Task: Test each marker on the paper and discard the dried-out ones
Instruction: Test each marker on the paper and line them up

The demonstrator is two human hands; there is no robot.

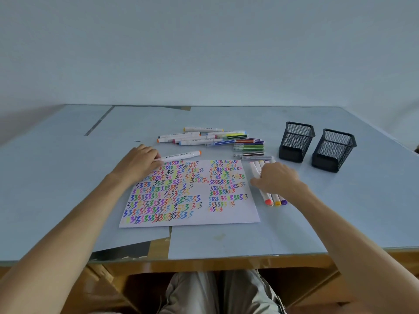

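Left hand lies knuckles up at the far left corner of the paper, its fingers curled over the near end of a white marker with an orange cap; that marker lies flat on the counter, running away from the fingers to the right, along the far edge of the sheet. Whether the fingers grip it or only rest on it cannot be told. Right hand sits just off the right edge of the paper, palm down, fingers bent over a row of white markers that lie side by side under it; their orange, yellow and purple caps stick out on the near side of the hand and their white ends on the far side. How firmly this hand holds them is hidden by its own back. Between the two hands the paper is covered with rows of small zigzag strokes in many colours, packed densely on the side toward the left hand and thinner toward the near right corner. Beyond both hands, a loose pile of markers lies on the counter, thick white ones toward the left and slim coloured pens toward the right. Farther right of the right hand stand two black mesh pen holders, upright and side by side, near each other but apart from the markers.
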